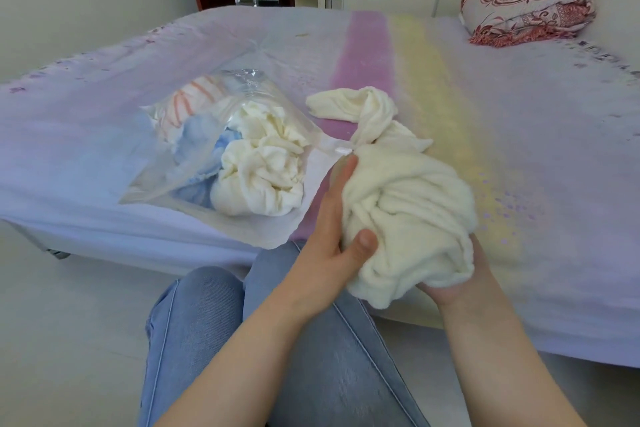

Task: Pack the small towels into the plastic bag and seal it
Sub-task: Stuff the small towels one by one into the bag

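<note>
A clear plastic bag lies on the bed with its mouth toward me. Inside it are a cream towel, a blue towel and an orange-striped white towel. I hold a bunched cream towel just right of the bag's mouth. My left hand grips its left side with the thumb pressed into the cloth. My right hand cups it from below and is mostly hidden. The towel's far end trails onto the bed. The bag's white zip slider shows near my left fingertips.
The bed has a pale sheet with pink and yellow stripes. Folded red-patterned bedding lies at the far right corner. My knees in blue jeans are against the bed's near edge. A doorway and shelves stand behind the bed.
</note>
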A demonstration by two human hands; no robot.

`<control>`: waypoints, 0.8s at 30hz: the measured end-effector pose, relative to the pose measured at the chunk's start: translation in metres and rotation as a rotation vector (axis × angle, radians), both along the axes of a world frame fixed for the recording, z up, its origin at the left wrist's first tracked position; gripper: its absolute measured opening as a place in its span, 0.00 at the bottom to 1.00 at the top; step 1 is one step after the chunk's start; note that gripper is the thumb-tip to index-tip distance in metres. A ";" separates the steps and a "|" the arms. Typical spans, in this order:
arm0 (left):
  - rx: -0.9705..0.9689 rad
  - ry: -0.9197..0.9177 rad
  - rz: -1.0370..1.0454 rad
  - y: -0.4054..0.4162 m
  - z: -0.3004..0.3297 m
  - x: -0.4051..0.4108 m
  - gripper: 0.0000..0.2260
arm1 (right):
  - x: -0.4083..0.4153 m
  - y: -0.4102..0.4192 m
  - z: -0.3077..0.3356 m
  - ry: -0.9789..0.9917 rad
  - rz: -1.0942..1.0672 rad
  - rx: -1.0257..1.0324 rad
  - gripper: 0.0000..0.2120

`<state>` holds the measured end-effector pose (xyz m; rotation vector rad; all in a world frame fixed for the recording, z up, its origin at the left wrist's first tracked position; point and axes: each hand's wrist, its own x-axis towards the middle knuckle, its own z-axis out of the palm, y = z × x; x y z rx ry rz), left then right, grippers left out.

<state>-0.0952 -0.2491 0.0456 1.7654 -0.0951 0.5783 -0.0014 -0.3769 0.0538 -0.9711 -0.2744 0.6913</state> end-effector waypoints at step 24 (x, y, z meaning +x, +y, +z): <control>0.092 0.267 0.979 0.053 -0.083 -0.068 0.22 | -0.017 0.103 0.029 -0.184 0.467 -0.071 0.19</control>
